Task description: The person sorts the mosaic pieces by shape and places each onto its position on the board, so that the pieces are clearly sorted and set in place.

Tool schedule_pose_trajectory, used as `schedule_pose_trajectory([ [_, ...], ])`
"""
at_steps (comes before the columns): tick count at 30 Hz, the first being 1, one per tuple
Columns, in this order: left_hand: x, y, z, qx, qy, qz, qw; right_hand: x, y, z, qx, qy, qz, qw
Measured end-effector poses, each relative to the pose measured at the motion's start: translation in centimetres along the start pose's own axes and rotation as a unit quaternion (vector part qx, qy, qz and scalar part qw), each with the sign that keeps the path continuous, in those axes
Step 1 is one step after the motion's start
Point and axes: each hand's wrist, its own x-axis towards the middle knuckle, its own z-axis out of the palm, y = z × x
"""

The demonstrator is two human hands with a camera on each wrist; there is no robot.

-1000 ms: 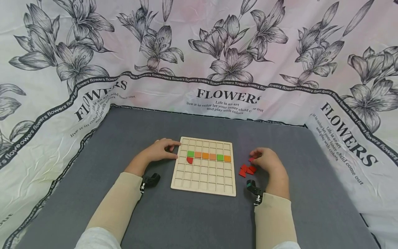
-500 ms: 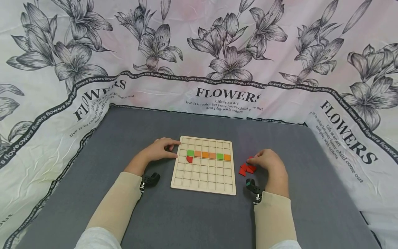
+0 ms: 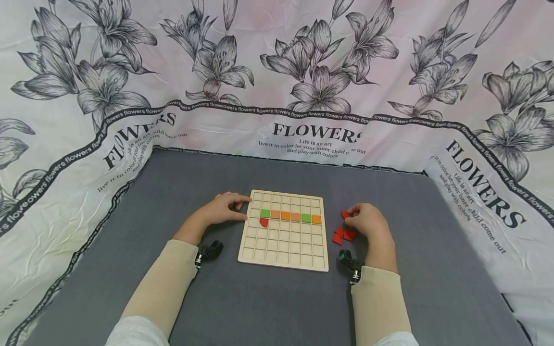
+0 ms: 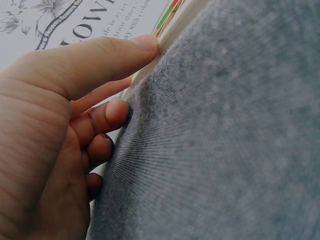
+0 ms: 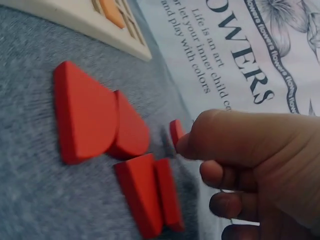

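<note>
Two pale sleeves (image 3: 162, 283) come in from the near side. Ahead lies the wooden board (image 3: 283, 264); right of it, four loose red pieces (image 5: 131, 135) are bunched, probably to stay within reach. One rounded red piece (image 3: 264, 222) sits in a cell. Just beyond the bunch, the right hand (image 3: 369, 218) has a narrow pinch on another red piece (image 3: 345, 215). Six squares line the next row: two green tiles (image 3: 265, 213), four orange tiles (image 3: 285, 216). The left hand (image 3: 224, 208), thumb and forefinger spread wide, touches the board's left edge, seemingly steadying it. Behind hangs flowered cloth (image 3: 320, 91).
</note>
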Motion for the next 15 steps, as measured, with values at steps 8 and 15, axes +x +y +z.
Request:
schedule_pose_trajectory([
  [8, -0.1, 0.1, 0.0, -0.002, 0.001, -0.007, 1.0, -0.7, -1.5, -1.1, 0.01, 0.047, -0.045, 0.9978],
  [15, 0.0, 0.0, 0.0, -0.001, 0.0, -0.007, 1.0, -1.8, -4.5, -1.6, 0.011, 0.083, -0.11, 0.9904],
])
